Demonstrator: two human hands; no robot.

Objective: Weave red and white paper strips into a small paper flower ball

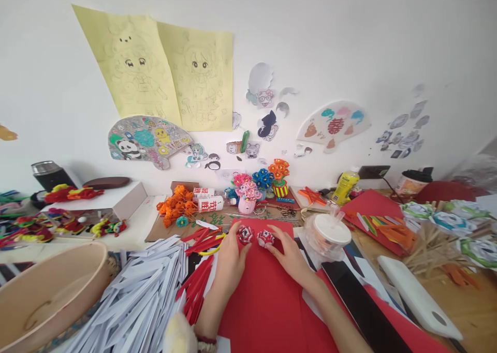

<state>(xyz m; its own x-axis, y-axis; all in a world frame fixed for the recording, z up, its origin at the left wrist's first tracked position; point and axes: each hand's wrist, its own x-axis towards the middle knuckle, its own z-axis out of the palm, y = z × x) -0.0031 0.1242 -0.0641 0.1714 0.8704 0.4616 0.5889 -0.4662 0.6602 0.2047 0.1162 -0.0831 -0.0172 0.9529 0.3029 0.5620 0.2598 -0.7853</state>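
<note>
Two small red-and-white folded paper flowers are in my hands above a sheet of red paper (256, 296). The left paper flower (246, 234) sits between the thumb and fingers of my left hand (232, 249). My right hand (289, 252) pinches the right paper flower (265, 238) at its outer side. A narrow gap separates the two flowers. Beside my left forearm lie red paper strips (196, 288) and a large heap of white paper strips (135, 296). A yellow-handled tool (213, 245), partly covered, rests near my left hand.
A lidded cup (331, 231) in plastic and a dark phone-like slab (361, 306) stand right of my right hand. At left is a beige basin (58, 291). Bright craft flowers (248, 197) line the back by the wall. A white flat device (419, 296) lies far right.
</note>
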